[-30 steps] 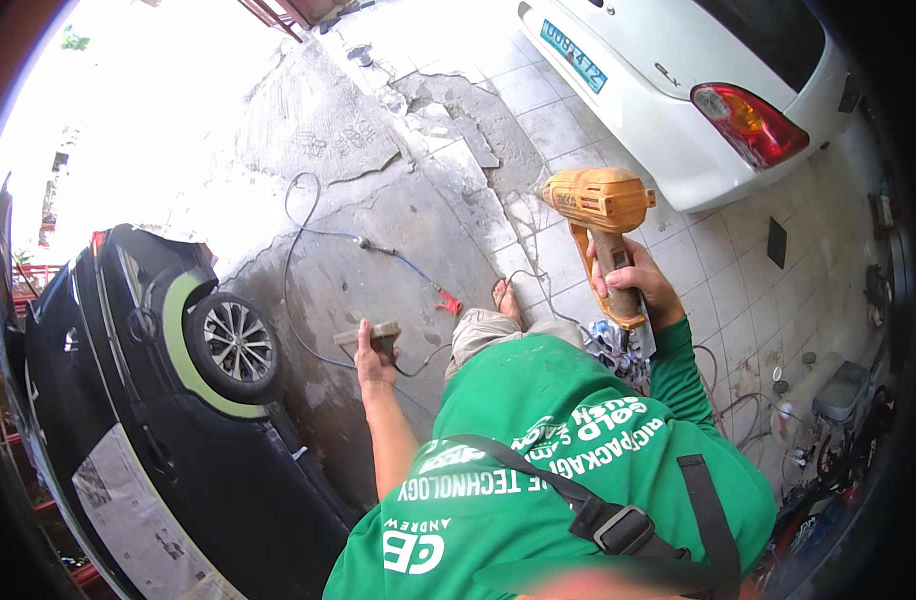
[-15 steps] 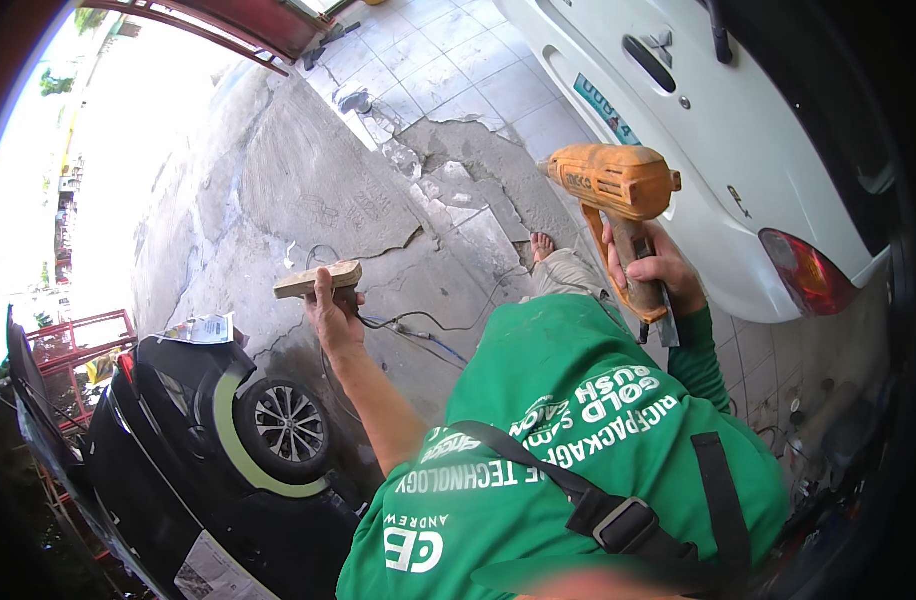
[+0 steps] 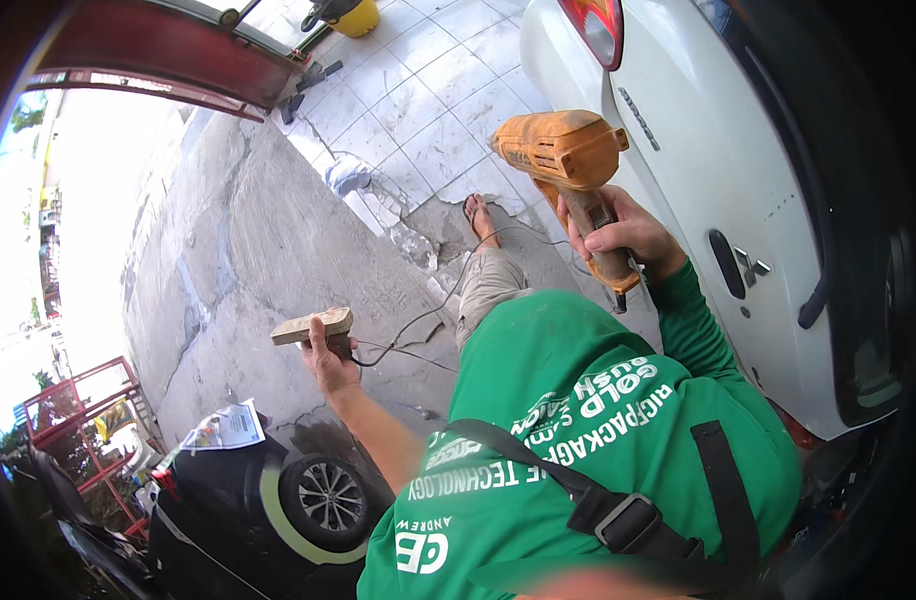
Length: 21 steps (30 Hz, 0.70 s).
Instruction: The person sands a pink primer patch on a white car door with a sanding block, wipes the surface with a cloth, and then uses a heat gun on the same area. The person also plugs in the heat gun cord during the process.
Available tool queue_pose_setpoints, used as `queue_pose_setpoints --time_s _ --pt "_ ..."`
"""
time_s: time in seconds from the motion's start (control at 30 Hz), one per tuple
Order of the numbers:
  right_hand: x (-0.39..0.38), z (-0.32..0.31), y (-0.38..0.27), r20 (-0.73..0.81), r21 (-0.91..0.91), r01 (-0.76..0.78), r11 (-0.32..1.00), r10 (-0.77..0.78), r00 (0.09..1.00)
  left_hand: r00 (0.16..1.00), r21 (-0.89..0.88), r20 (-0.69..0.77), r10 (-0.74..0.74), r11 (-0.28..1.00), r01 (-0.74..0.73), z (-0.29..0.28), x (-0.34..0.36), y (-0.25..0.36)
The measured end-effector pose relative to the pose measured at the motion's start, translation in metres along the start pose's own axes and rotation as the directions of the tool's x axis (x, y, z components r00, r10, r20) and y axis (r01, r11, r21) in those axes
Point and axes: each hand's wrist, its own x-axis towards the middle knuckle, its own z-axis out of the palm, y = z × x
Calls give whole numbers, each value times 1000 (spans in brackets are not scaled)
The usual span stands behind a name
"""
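In my right hand [image 3: 636, 236] is a worn, dirty orange heat gun [image 3: 561, 150], its pistol grip wrapped by my fingers and its nozzle facing left. My left hand [image 3: 331, 366] is closed around a flat beige block [image 3: 312, 326], with a dark piece beneath it partly covered by my fingers. A black cord [image 3: 390, 346] runs from beside that hand to the right. Both hands are raised in front of me, well apart. The tip of the heat gun's handle shows below my right hand.
A white car [image 3: 683, 180] stands close on my right. At lower left is a black car [image 3: 228, 520] with paper sheets [image 3: 228, 428] on it. Cracked concrete [image 3: 268, 240] meets white tiles [image 3: 418, 80] ahead. A yellow bucket [image 3: 358, 20] and red gate [image 3: 168, 50] lie farther off.
My view has shifted along the white car, and a bare leg in a sandal now shows stepped forward onto the broken floor. Both hands keep hold of the same things.
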Motion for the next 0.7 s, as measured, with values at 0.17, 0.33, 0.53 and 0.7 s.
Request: queue_pose_setpoints --time_s 0.17,0.33,0.53,0.7 --pt "144 -39 -91 -149 32 -12 999 16 989 991 -28 54 -123 992 125 113 196 73" --pt "273 -86 -196 -232 120 82 989 -52 971 960 -29 237 -148 987 160 258 368 159" --pt "444 -188 -317 -345 195 163 967 -88 935 963 81 259 -76 995 57 418 533 243" --pt "642 -285 -454 -383 251 223 942 -115 916 974 48 166 -156 987 150 543 693 333"
